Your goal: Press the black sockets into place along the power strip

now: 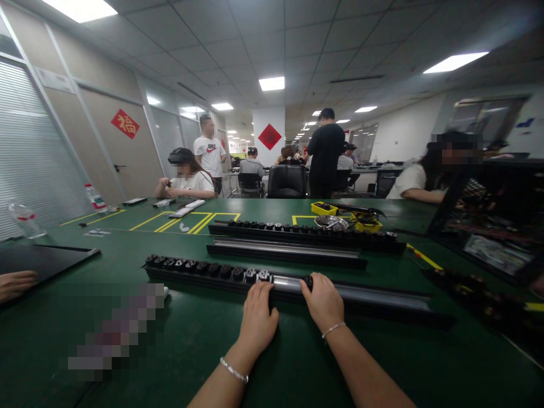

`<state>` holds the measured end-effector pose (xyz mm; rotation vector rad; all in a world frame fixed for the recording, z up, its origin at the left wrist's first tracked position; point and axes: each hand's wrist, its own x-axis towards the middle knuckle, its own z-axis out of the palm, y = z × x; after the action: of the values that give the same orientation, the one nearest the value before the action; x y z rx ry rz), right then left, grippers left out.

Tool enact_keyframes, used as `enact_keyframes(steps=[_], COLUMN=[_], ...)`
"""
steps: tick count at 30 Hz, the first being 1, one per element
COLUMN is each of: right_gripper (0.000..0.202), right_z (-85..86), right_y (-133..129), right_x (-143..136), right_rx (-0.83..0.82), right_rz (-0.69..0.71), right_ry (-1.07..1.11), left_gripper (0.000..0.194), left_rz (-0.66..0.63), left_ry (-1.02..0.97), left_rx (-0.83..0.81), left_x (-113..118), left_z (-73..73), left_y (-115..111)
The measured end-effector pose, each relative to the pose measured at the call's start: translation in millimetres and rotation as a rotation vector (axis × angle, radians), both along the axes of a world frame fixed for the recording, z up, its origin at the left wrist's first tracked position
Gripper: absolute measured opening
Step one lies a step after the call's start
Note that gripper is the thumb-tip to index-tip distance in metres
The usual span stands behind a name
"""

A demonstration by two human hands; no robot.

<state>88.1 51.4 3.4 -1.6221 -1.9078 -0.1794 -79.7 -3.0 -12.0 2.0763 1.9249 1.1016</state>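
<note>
Forearms (361, 362) stretched over green table (191, 351) | small black part (309, 281) pinched by right hand (325, 300), at black rail (378, 296) | row of parts (215, 269) met at its end by left hand (257, 314), thumb spread from fingers

Wears, just behind the left hand (257, 317), a silvery bracelet (233, 371), fairly broad and bright, with fine detail too blurred to read. Wears a thinner silvery chain (334, 330), slightly knobbly, just behind the right hand (323, 303). Goes bare along both forearms (365, 362), slender and tapering toward the hands.
</note>
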Motion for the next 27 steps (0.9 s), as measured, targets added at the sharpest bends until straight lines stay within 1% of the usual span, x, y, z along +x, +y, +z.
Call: enact_keyframes(steps=[4,27], right_gripper=[0.025,0.025], right_z=[-0.3,5.9], right_y=[0.3,-1.5], right_x=[-0.4,11.1], right_rx=[0.0,-0.057], right_rz=[-0.001,-0.051], right_ry=[0.016,0.003], left_gripper=[0.052,0.05], left_rz=[0.0,0.0], left_ry=[-0.01,-0.006], left_rx=[-0.017,0.012], left_x=[0.5,0.6], left_z=[1.0,1.2], left_y=[-1.3,-1.1])
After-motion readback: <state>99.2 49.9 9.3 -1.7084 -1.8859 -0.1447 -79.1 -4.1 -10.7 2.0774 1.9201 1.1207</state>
